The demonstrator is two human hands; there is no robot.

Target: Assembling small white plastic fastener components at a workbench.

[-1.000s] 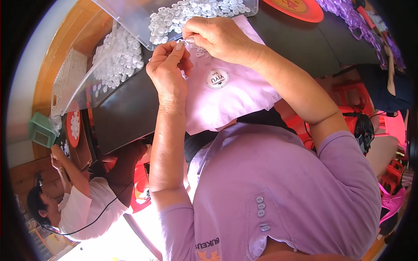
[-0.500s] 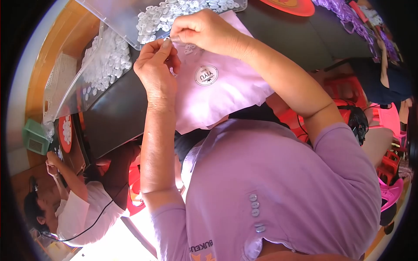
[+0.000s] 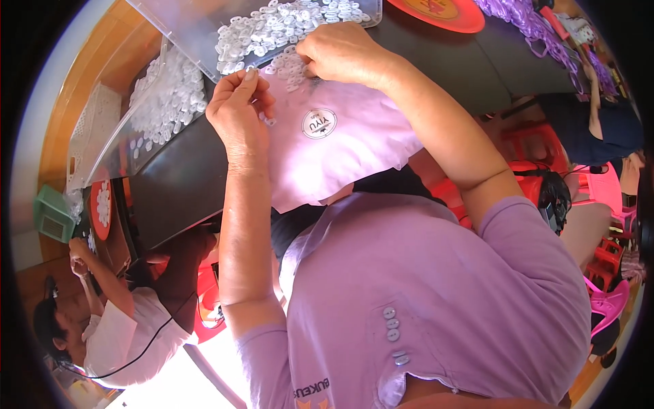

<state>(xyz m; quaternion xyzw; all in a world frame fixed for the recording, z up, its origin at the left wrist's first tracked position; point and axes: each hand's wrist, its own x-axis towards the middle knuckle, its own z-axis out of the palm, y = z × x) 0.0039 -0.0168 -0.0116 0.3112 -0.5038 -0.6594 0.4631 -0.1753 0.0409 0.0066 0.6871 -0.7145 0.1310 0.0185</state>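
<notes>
My left hand (image 3: 237,109) is closed, thumb and forefinger pinched at a small pale piece that shows only faintly. Another small white piece sits by its curled lower fingers. Reaching from the right, my right hand (image 3: 344,54) has its bent fingertips down at a small heap of white oval plastic pieces (image 3: 289,70); what they grip is hidden. The heap lies on a pink cloth (image 3: 354,143) with a round printed patch, spread over the table edge and my lap.
Beyond my hands stands a clear plastic bin (image 3: 197,51) of the same white pieces. More pieces fill a clear container (image 3: 167,102) at left. A red plate (image 3: 453,17) and purple cords (image 3: 521,34) lie far right. Two other people work nearby.
My right hand has left my left hand and moved to the heap of white pieces on the cloth. My left hand has shifted slightly left and down.
</notes>
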